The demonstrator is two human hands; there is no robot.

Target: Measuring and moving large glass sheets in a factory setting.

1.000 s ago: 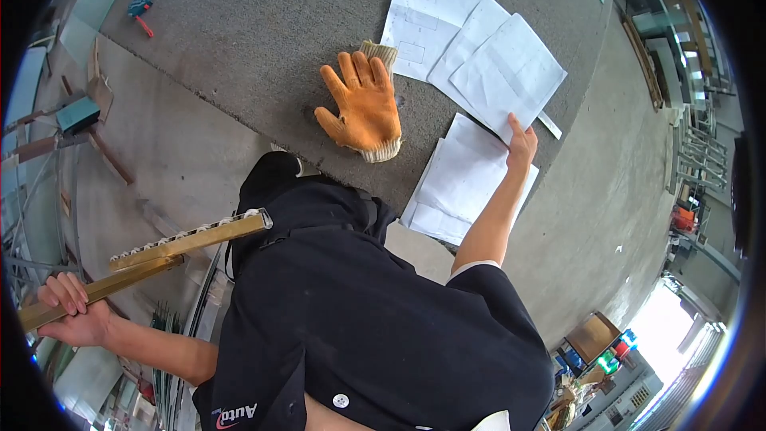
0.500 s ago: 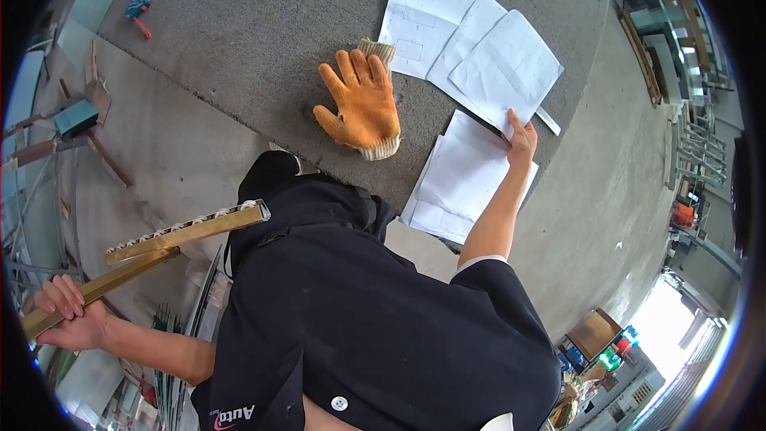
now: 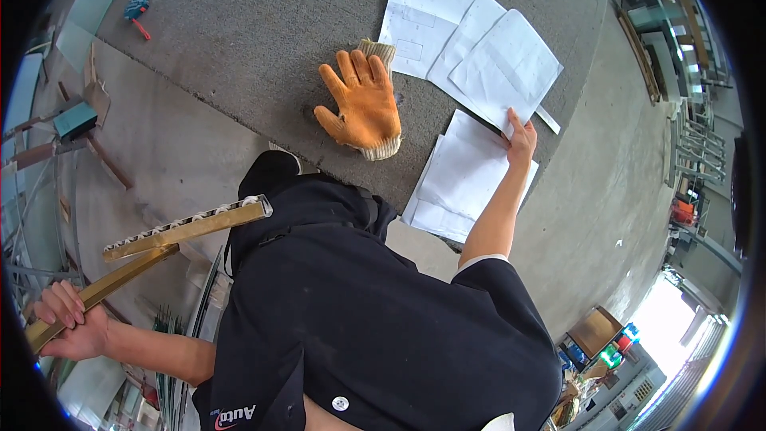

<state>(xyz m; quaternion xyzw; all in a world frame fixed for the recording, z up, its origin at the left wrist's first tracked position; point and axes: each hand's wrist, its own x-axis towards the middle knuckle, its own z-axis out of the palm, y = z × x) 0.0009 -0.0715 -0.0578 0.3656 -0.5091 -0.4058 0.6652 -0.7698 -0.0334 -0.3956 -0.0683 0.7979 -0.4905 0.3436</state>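
At the lower left, my left hand [image 3: 76, 323] is wrapped round the bar of a gold-coloured metal T-shaped piece [image 3: 191, 231], whose crosspiece has a row of white loops or rollers along one edge. It hangs above the floor beside the grey slab. My right hand [image 3: 520, 142] pinches the lower corner of a white printed sheet [image 3: 511, 64], the top one of several fanned-out papers. Under my right forearm lies a second stack of papers [image 3: 463, 179]. An orange-palmed work glove [image 3: 371, 112] rests on the slab left of the papers.
The grey slab [image 3: 239, 32] ends in an edge near my body. A teal tape measure [image 3: 137, 6] lies at its far left. A white strip [image 3: 548, 120] pokes out from under the sheets. Metal frames [image 3: 702, 156] stand at the far right, and a teal box [image 3: 76, 120] at the left.
The gold T-shaped piece and my left hand have shifted very slightly. My right hand stays on the sheet, and the papers and glove have not moved.
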